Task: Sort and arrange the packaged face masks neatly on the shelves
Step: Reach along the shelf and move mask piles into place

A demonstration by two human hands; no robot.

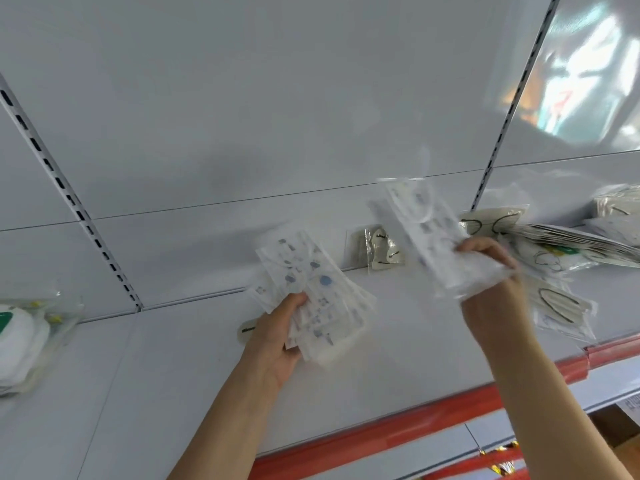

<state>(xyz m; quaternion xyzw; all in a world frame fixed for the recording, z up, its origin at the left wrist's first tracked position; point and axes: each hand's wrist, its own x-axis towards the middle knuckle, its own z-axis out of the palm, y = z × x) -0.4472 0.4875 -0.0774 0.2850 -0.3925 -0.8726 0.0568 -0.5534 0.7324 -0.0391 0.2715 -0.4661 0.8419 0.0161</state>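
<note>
- While both hands hold mask packets above the shelf (207,375), handle carefully.
- Left hand (277,341) grips a fanned stack (311,292).
- Right hand (491,271) pinches another bundle (433,237).
- Risk: slick packets may slide out.

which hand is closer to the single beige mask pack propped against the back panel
Right, though not by much. The right hand holds its blurred packs just right of the beige mask pack, at about its height. The left hand grips a printed stack lower and to its left.
</note>
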